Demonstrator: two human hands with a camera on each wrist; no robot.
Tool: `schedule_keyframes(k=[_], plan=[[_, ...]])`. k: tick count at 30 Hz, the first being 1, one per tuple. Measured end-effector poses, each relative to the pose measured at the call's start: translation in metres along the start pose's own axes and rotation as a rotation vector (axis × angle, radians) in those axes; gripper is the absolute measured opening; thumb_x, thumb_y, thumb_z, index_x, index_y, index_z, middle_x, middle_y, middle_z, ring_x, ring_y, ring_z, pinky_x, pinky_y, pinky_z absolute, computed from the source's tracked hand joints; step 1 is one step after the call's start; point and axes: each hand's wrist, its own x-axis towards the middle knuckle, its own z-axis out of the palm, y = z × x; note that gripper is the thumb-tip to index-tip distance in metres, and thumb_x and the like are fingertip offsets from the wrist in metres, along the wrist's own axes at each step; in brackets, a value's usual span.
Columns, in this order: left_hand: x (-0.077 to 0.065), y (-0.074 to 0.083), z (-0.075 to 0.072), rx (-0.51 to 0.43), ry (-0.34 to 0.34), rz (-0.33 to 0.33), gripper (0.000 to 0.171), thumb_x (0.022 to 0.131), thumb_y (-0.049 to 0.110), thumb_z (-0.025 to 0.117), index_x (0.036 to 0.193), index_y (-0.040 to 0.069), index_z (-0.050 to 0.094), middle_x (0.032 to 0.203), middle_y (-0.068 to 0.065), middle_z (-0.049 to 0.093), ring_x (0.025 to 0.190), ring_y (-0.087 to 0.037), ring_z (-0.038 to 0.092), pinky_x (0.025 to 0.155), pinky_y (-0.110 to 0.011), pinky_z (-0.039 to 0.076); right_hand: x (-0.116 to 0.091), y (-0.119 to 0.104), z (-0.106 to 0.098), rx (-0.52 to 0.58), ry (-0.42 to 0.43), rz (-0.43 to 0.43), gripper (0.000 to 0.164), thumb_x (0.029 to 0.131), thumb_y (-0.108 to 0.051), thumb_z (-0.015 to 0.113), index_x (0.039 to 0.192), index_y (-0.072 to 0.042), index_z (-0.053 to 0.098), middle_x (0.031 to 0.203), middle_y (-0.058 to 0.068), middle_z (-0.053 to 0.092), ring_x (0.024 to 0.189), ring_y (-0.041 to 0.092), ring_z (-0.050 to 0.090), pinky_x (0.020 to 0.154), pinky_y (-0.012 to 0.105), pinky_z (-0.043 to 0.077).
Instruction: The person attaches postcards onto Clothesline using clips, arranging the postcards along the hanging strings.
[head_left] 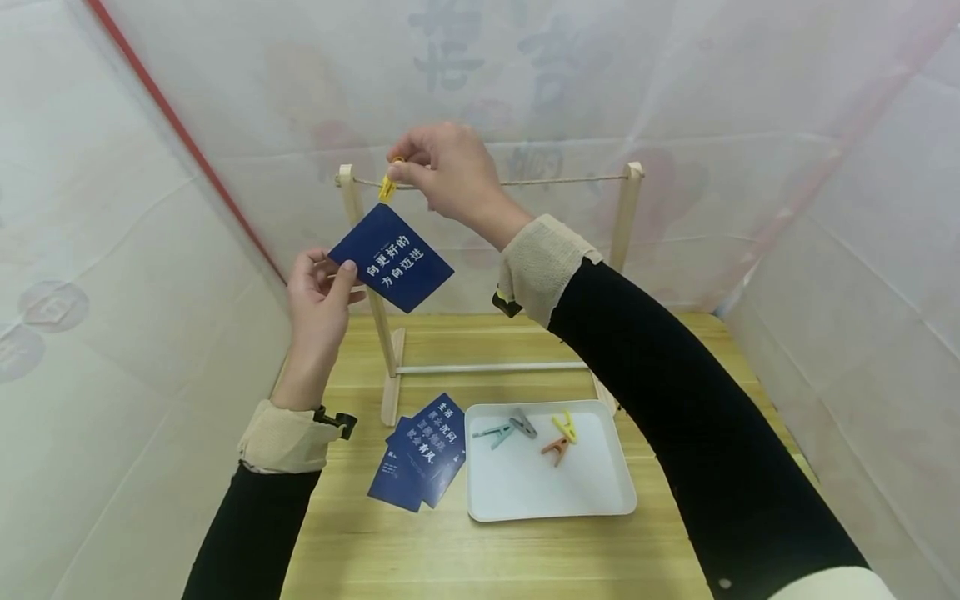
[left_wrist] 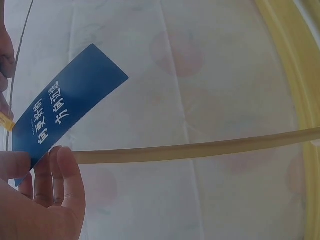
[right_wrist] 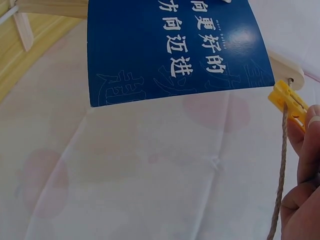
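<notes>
Before the wooden rack (head_left: 625, 223), at its left post (head_left: 352, 198), a dark-blue card (head_left: 397, 262), tilted and lettered in white, is pinched by the left hand (head_left: 317, 292); at the rack's rope (head_left: 570, 180), a yellow clip (head_left: 387, 190), near the card's corner, is pinched by the right hand (head_left: 452, 173).

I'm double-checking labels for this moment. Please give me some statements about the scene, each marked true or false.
1. The left hand holds a blue card. True.
2. The right hand pinches a grey clip. False: it pinches a yellow clip.
3. The tray holds four clips. True.
4. The other cards lie inside the tray. False: they lie beside it on the table.
5. A rope runs between two wooden posts. True.
</notes>
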Motion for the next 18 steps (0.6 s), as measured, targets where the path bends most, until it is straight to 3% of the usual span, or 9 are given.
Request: schedule_keyframes(k=[4, 13, 18], plan=[[0.0003, 0.0002, 0.0, -0.002, -0.002, 0.001, 0.013, 0.102, 0.02, 0.056, 0.113, 0.016, 0.05, 0.108, -0.005, 0.064, 0.095, -0.021, 0.066, 0.078, -0.023, 0.059, 0.0001, -0.0006, 0.0017, -0.031, 0.009, -0.01, 0.023, 0.096, -0.033, 0.066, 0.113, -0.019, 0.072, 0.105, -0.006, 0.076, 0.082, 0.002, 0.069, 0.058, 0.023, 0.053], [0.0007, 0.0006, -0.0007, -0.024, -0.001, 0.01, 0.013, 0.102, 0.018, 0.057, 0.112, 0.015, 0.05, 0.105, -0.004, 0.064, 0.092, -0.019, 0.066, 0.076, -0.023, 0.059, -0.0012, -0.0035, 0.0021, -0.013, -0.055, 0.049, 0.032, 0.095, -0.037, 0.067, 0.124, -0.022, 0.07, 0.11, -0.007, 0.074, 0.075, 0.001, 0.067, 0.057, 0.023, 0.055], [0.0015, 0.0003, -0.0004, -0.015, -0.005, 0.01, 0.015, 0.102, 0.019, 0.057, 0.114, 0.015, 0.049, 0.105, -0.004, 0.064, 0.093, -0.02, 0.066, 0.078, -0.024, 0.059, -0.0022, -0.0037, 0.0003, -0.055, -0.086, 0.063, 0.041, 0.096, -0.041, 0.065, 0.133, -0.025, 0.063, 0.116, -0.008, 0.073, 0.065, 0.005, 0.067, 0.057, 0.022, 0.056]])
